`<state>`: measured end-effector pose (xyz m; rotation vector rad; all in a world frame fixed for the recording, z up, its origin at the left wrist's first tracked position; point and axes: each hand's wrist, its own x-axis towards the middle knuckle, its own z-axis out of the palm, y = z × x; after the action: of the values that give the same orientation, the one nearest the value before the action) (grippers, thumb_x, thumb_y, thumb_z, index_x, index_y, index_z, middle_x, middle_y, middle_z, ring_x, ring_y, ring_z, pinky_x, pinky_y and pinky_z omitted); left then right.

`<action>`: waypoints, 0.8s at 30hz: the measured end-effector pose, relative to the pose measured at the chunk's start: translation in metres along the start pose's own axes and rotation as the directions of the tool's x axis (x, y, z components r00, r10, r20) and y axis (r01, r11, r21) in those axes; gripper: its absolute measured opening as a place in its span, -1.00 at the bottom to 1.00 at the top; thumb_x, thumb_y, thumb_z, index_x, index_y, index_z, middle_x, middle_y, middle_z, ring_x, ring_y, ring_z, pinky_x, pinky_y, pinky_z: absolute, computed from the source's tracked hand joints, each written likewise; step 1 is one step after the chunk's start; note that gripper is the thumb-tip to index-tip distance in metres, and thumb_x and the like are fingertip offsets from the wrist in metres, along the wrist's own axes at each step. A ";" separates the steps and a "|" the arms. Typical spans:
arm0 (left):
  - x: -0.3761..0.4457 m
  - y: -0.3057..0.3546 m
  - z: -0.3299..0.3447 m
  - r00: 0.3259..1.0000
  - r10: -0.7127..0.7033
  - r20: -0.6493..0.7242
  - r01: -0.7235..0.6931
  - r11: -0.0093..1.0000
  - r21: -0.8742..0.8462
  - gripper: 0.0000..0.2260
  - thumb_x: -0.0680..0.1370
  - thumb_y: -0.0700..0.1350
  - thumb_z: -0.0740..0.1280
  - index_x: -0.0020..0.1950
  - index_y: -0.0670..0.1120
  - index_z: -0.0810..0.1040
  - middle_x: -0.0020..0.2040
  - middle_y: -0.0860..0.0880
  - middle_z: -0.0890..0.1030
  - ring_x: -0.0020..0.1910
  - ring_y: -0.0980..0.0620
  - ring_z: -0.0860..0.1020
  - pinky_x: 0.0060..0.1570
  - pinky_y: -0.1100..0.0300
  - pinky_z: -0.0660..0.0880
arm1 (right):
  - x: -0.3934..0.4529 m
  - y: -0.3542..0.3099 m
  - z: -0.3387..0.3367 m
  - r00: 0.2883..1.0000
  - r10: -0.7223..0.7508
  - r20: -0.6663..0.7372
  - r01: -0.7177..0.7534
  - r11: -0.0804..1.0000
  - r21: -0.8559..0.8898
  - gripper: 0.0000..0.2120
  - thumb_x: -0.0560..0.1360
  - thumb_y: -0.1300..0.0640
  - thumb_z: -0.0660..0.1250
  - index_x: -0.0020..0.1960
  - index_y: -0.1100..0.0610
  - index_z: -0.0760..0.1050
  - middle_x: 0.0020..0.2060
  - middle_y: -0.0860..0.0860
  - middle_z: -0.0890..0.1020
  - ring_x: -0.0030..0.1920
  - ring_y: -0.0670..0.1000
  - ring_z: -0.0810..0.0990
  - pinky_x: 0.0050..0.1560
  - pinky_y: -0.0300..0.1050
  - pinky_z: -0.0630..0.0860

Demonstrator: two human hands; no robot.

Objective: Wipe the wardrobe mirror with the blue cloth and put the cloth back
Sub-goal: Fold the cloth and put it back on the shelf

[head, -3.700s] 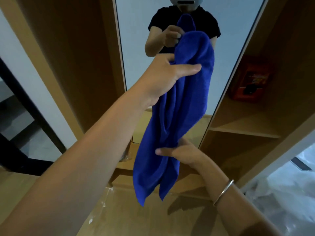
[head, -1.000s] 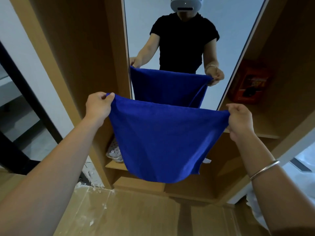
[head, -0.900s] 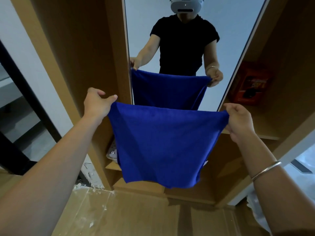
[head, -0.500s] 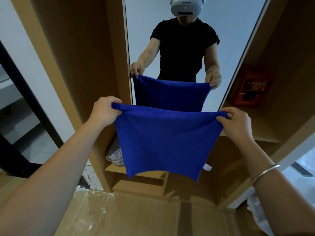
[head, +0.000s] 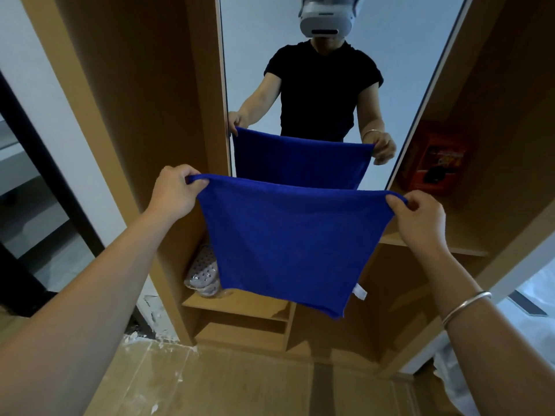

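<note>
Head view: left hand (head: 172,190), right hand (head: 420,217) pinch blue cloth (head: 288,241) corners.

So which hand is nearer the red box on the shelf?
Right. The right hand pinches the blue cloth just left of the red box; the left hand holds the far corner.

Blue cloth (head: 288,238) spread flat, seemingly folded double, before upright wardrobe mirror (head: 399,55).

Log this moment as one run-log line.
stage: cloth held spread | left hand: pinches top corner | right hand: pinches other top corner | blue cloth: hanging flat before mirror, not touching
</note>
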<state>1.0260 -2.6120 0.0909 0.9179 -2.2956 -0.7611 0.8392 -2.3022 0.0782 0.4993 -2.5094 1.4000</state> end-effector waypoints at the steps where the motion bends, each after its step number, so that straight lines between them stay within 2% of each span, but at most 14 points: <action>1: -0.001 0.002 0.000 1.000 -0.020 0.003 0.020 0.996 -0.085 -0.88 0.58 -0.07 0.25 0.01 -0.10 0.49 0.00 -0.11 0.49 -0.07 -0.04 0.44 -0.10 0.10 0.33 | 0.000 -0.001 0.000 1.000 0.012 0.007 -0.012 0.997 0.073 -0.78 0.56 0.05 0.26 -0.15 0.20 0.43 -0.30 0.02 0.48 -0.31 -0.04 0.41 -0.33 -0.18 0.34; 3: -0.005 0.008 -0.002 0.995 -0.090 0.040 0.098 0.941 -0.323 -0.91 0.58 -0.09 0.24 -0.02 -0.09 0.48 -0.09 -0.04 0.49 -0.09 0.02 0.44 -0.04 0.11 0.30 | -0.002 -0.001 0.001 1.000 0.025 0.013 -0.027 0.983 0.183 -0.82 0.58 0.04 0.22 -0.10 0.15 0.40 -0.26 0.05 0.49 -0.27 -0.02 0.43 -0.29 -0.16 0.37; 6: -0.011 0.011 -0.003 0.982 -0.162 0.098 0.188 0.763 -0.619 -0.92 0.58 -0.06 0.24 -0.10 0.01 0.46 -0.13 0.03 0.50 -0.05 0.05 0.48 0.05 0.11 0.36 | -0.006 -0.003 0.004 0.998 0.030 -0.054 -0.014 0.964 0.267 -0.85 0.60 0.03 0.17 -0.15 -0.02 0.32 -0.27 0.07 0.48 -0.30 0.02 0.43 -0.32 -0.11 0.39; 8: -0.015 0.018 -0.002 0.977 -0.205 0.062 0.180 0.628 -0.757 -0.94 0.59 -0.04 0.23 -0.07 0.04 0.46 -0.14 0.05 0.50 -0.11 0.08 0.48 -0.02 0.16 0.39 | -0.007 -0.009 0.006 0.986 0.079 -0.149 -0.022 0.936 0.352 -0.81 0.62 0.03 0.14 -0.18 -0.07 0.27 -0.33 0.00 0.42 -0.38 -0.05 0.36 -0.40 -0.17 0.34; 10: -0.016 0.026 0.003 0.963 -0.268 -0.015 0.148 0.577 -0.803 -0.94 0.59 -0.02 0.23 -0.07 0.06 0.46 -0.15 0.06 0.48 -0.15 0.09 0.46 -0.08 0.19 0.38 | -0.008 -0.019 0.007 0.967 0.129 -0.219 -0.032 0.916 0.399 -0.83 0.61 0.03 0.14 -0.15 -0.04 0.29 -0.35 -0.06 0.38 -0.41 -0.12 0.31 -0.44 -0.28 0.28; 11: -0.015 0.031 0.005 0.957 -0.285 -0.060 0.133 0.611 -0.780 -0.93 0.59 -0.02 0.22 -0.09 0.06 0.45 -0.15 0.06 0.48 -0.15 0.09 0.46 -0.07 0.18 0.39 | -0.008 -0.025 0.007 0.962 0.135 -0.236 -0.036 0.923 0.382 -0.86 0.61 0.04 0.16 -0.12 0.01 0.31 -0.33 -0.08 0.39 -0.39 -0.14 0.32 -0.42 -0.32 0.28; 13: -0.016 0.036 0.009 0.952 -0.277 -0.133 0.124 0.742 -0.659 -0.92 0.59 -0.04 0.22 -0.11 0.03 0.42 -0.18 0.05 0.46 -0.18 0.08 0.46 -0.09 0.17 0.41 | -0.013 -0.036 0.008 0.966 0.124 -0.227 -0.048 0.948 0.314 -0.86 0.60 0.07 0.18 -0.07 0.12 0.34 -0.30 -0.09 0.39 -0.36 -0.15 0.34 -0.41 -0.36 0.30; 16: -0.024 0.042 0.020 0.959 -0.274 -0.078 0.204 0.853 -0.481 -0.87 0.61 -0.04 0.17 0.05 -0.08 0.41 -0.15 -0.01 0.46 -0.18 0.05 0.45 -0.12 0.17 0.39 | -0.028 -0.051 0.017 0.984 0.122 -0.131 -0.078 0.952 0.294 -0.86 0.59 0.09 0.18 -0.11 0.12 0.32 -0.31 -0.05 0.40 -0.39 -0.12 0.34 -0.46 -0.39 0.32; 18: -0.035 0.052 0.031 0.967 -0.255 0.001 0.228 0.863 -0.450 -0.80 0.61 -0.03 0.16 0.12 -0.13 0.40 -0.09 -0.05 0.47 -0.12 0.02 0.46 -0.08 0.15 0.38 | -0.042 -0.061 0.030 0.988 0.155 -0.022 -0.140 0.938 0.317 -0.84 0.59 0.08 0.19 -0.15 0.09 0.33 -0.30 -0.01 0.42 -0.38 -0.09 0.36 -0.41 -0.27 0.34; 20: -0.048 0.067 0.042 0.975 -0.214 0.062 0.217 0.846 -0.487 -0.81 0.60 -0.03 0.17 0.08 -0.15 0.41 -0.12 -0.04 0.46 -0.11 0.02 0.44 -0.11 0.15 0.38 | -0.057 -0.072 0.043 0.985 0.149 0.082 -0.168 0.930 0.326 -0.83 0.59 0.07 0.20 -0.15 0.08 0.34 -0.32 -0.01 0.43 -0.39 -0.08 0.37 -0.40 -0.21 0.33; 22: -0.061 0.081 0.052 0.984 -0.155 0.091 0.180 0.830 -0.528 -0.84 0.59 -0.05 0.19 0.00 -0.14 0.41 -0.17 -0.02 0.46 -0.15 0.00 0.45 -0.17 0.12 0.38 | -0.073 -0.083 0.053 0.986 0.070 0.149 -0.116 0.939 0.324 -0.83 0.58 0.07 0.21 -0.15 0.11 0.35 -0.34 -0.01 0.44 -0.39 -0.09 0.38 -0.40 -0.23 0.34; 24: -0.072 0.090 0.059 0.990 -0.072 0.119 0.124 0.844 -0.522 -0.83 0.57 -0.04 0.22 -0.01 -0.14 0.43 -0.15 -0.05 0.52 -0.14 -0.05 0.51 -0.11 0.05 0.45 | -0.084 -0.093 0.059 0.982 -0.013 0.187 -0.050 0.943 0.330 -0.83 0.58 0.07 0.21 -0.15 0.12 0.36 -0.33 -0.03 0.45 -0.40 -0.17 0.40 -0.41 -0.33 0.36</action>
<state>0.9935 -2.4867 0.0906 0.7489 -1.9533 -1.4214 0.9515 -2.3823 0.0903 0.7001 -2.4245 1.8818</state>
